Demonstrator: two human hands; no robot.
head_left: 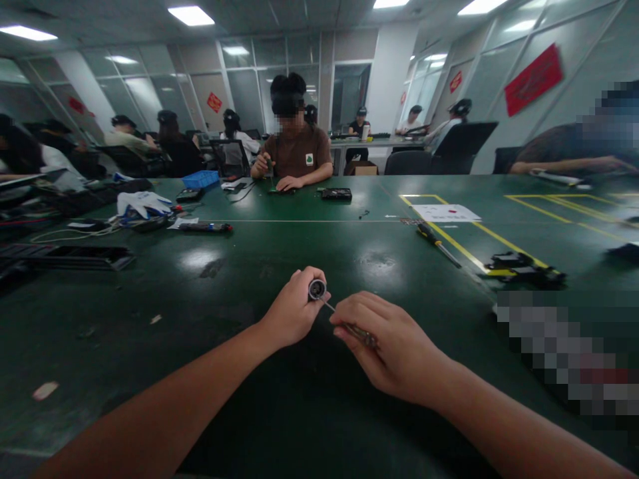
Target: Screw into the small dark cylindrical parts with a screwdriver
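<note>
My left hand (294, 309) is closed around a dark cylindrical part (317, 289), whose round, hollow end faces me. What lies inside that end is too small to make out. In my right hand (387, 339) is a thin screwdriver (355, 330), its handle between thumb and fingers. The metal shaft points up and left, with its tip at the lower right rim of the cylinder; whether it touches cannot be told. Both hands are above the green table (279, 399). My left fingers hide most of the cylinder's body.
A yellow-black screwdriver (436, 243) and black parts (522, 268) lie to the right, near a paper sheet (446, 213). At the left are white-blue gloves (144, 205), a black tray (67, 256) and a blue basket (200, 179). Across the table a person (294, 150) works by a black device (336, 193).
</note>
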